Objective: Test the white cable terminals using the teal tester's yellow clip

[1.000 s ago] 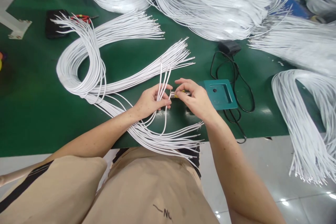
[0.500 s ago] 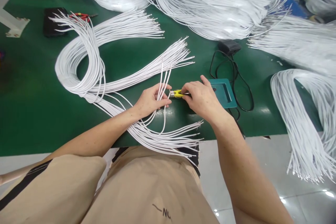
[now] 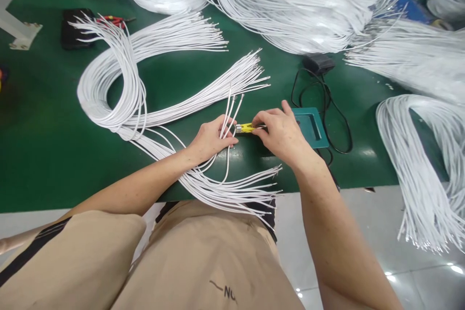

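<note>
- Bright, cool white light, apparently from above.
- Glossy pale grey floor tiles (image 3: 363, 237) throw back hard white spots at lower right.
- The smooth dark green tabletop (image 3: 47, 155) carries soft sheen, with a faint dark shadow below the bare right hand (image 3: 279, 133).
- Heaped thin white cables (image 3: 290, 5) glare in patches, strands merging.
- Wide-angle stretching toward the edges; upper right corner soft.

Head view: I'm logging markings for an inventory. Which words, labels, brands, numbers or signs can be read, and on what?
"NU" (second letter uncertain): front of the beige garment.
No other text can be read; any on the yellow tool would be too small.
</note>
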A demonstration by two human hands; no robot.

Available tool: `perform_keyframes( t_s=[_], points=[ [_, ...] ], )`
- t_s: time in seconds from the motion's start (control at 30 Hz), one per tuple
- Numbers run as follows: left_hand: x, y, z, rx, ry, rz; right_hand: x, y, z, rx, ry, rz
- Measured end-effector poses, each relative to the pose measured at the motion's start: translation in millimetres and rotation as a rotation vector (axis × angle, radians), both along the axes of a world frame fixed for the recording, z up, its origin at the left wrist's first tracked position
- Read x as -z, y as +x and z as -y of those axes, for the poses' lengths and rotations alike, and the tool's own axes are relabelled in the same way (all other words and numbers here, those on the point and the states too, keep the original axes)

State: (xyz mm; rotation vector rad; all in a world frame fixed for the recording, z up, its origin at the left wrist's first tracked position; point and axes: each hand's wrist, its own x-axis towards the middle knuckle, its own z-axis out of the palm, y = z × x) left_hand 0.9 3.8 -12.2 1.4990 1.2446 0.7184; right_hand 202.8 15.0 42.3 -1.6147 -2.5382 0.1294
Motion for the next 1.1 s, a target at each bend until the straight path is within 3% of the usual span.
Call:
perform_keyframes(
  t_s=[0.13, 0.2, 0.37, 0.43, 0.53, 0.57, 0.63, 0.73, 0.87, 0.93, 1.03, 1.1],
  points=[
    [0.8, -1, -1, -0.001, -0.121, 0.120, 10.5, 12, 6, 0.222, 0.245, 0.060],
    [0.0, -3, -2, 0.004, -0.168, 0.171, 18.7, 18, 6, 0.295, 0.292, 0.094],
    [-5.9, -11, -5, -0.021, -0.186, 0.236, 16.8, 13, 12, 0.284, 0.343, 0.025],
    [-7.4, -12, -5, -0.006, -0.174, 0.279, 9.1, -3, 25, 0.169, 0.368, -0.082],
    [-8.8, -12, -5, 0.034, -0.162, 0.314, 4.3, -35, 54, -0.332, 0.257, -0.163],
    [-9.6, -11, -5, 0.043, -0.162, 0.308, 5.5, -44, 63, -0.438, 0.252, -0.144],
    [-12.9, -11, -4, 0.064, -0.171, 0.271, 10.2, -60, 81, -0.499, 0.219, -0.016],
    [-22.0, -11, -1, 0.079, -0.181, 0.224, 15.0, -69, 101, -0.388, 0.064, 0.100],
    [-37.2, -14, 8, 0.048, -0.168, 0.199, 2.1, -61, 108, -0.168, -0.291, 0.004],
    [-44.4, -14, 16, 0.070, -0.159, 0.161, -9.5, -51, 98, 0.004, -0.367, -0.155],
    [-54.1, -10, 31, 0.092, -0.125, 0.100, -22.5, -35, 73, 0.264, -0.261, -0.628],
    [-58.8, -6, 41, 0.122, -0.084, 0.071, -25.4, -28, 58, 0.292, -0.235, -0.895]
  ],
)
